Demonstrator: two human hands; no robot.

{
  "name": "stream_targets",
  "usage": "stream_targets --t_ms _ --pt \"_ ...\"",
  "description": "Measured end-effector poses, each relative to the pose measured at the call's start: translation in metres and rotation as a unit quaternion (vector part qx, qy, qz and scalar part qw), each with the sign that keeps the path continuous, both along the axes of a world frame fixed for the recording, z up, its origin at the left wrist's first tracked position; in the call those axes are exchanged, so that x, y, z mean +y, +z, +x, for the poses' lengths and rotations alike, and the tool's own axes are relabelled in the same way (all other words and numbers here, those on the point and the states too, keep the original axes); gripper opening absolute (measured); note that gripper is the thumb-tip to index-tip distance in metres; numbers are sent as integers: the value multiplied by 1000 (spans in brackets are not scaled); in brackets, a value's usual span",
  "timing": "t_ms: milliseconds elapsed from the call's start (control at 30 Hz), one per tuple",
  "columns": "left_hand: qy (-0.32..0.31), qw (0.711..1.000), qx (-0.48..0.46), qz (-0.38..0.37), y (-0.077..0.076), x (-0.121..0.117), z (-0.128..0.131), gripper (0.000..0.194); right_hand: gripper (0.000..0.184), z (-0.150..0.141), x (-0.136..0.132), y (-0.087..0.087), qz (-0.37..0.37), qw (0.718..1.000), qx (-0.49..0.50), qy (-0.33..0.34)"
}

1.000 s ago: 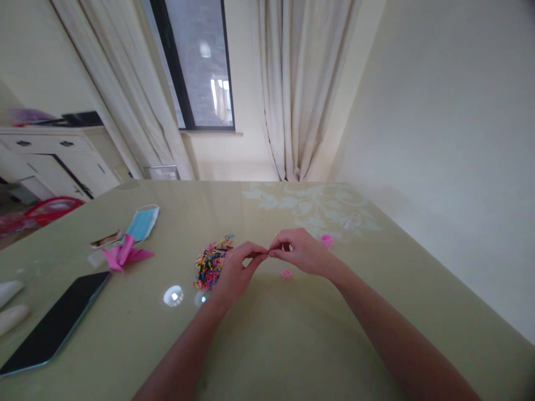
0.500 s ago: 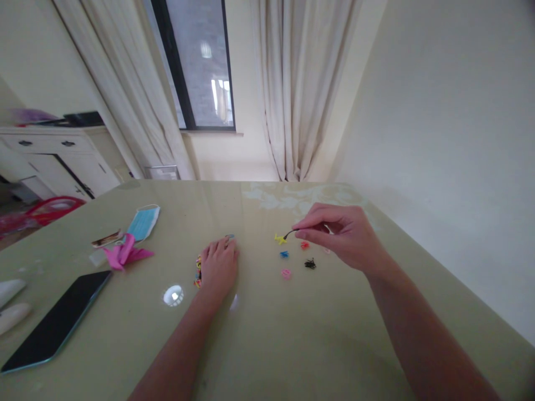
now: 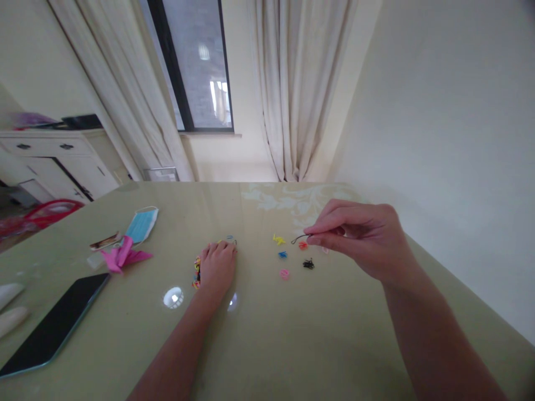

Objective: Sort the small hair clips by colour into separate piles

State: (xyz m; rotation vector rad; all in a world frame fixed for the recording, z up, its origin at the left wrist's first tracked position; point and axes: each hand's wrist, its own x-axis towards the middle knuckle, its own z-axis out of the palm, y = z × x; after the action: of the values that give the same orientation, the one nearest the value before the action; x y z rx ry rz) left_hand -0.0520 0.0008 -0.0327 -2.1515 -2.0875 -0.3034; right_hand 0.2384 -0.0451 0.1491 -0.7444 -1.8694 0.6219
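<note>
My right hand [image 3: 355, 236] is raised over the table's right side, thumb and fingertips closed on a black rubber band [image 3: 298, 238] whose loop sticks out to the left. Close around it lie small heaps of bands: yellow [image 3: 278, 239], red [image 3: 303, 245], blue [image 3: 283, 254], black [image 3: 308, 263] and pink [image 3: 285, 274]. A pale pink bit [image 3: 325, 250] shows under the hand. Palm down, my left hand [image 3: 218, 264] lies on the table with fingers stretched out, partly covering a mixed-colour pile of bands [image 3: 196, 273]. A few bands [image 3: 230, 238] peek out beyond its fingertips.
On the left are a pink folded-paper figure [image 3: 124, 256], a blue face mask [image 3: 142, 224], a small brown strip [image 3: 105, 241] and a dark-screened tablet or phone [image 3: 56, 323]. White rounded objects [image 3: 12, 320] sit at the left edge. A wall [image 3: 460, 167] borders the table's right side.
My right hand has moved right with the black rubber band, whose loop is now clear of the yellow heap. My left hand stays in nearly the same place.
</note>
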Motion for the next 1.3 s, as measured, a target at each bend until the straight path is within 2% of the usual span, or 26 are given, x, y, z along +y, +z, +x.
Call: stream_targets --t_ms 100,200,267,333,433,533,600,667,800,1033,1167,1300 --pt "-8 1000 -2 3 0 0 0 33 13 4 2 3 -1 999 -39 2" --pt "-11 1000 -8 4 3 -1 0 32 12 13 18 -3 -51 986 -159 10" --pt "-10 1000 -13 3 5 -2 1 30 12 20 37 -18 -114 961 -252 23" --pt "-9 1000 -20 3 8 -3 3 30 7 26 58 -39 -176 931 -320 14" --pt "-13 999 -34 9 12 -4 4 30 3 32 86 -74 -245 899 -362 -30" --pt "-17 999 -48 19 14 -5 4 29 4 35 101 -99 -264 890 -370 -31" --pt "-13 998 -54 25 15 -6 5 28 7 35 106 -108 -273 884 -378 -34" --pt "-8 998 -59 25 16 -6 5 27 8 36 108 -114 -283 866 -409 -46" --pt "-6 996 -78 30 17 -7 7 23 9 38 110 -118 -294 819 -486 -79" --pt "-9 990 -135 39 15 -5 4 23 13 42 104 -107 -291 799 -515 -108" --pt "-24 984 -172 31 13 -4 3 26 11 35 96 -94 -261 807 -513 -130" --pt "-32 978 -201 47 10 -1 0 27 6 22 86 -81 -212 844 -477 -122"
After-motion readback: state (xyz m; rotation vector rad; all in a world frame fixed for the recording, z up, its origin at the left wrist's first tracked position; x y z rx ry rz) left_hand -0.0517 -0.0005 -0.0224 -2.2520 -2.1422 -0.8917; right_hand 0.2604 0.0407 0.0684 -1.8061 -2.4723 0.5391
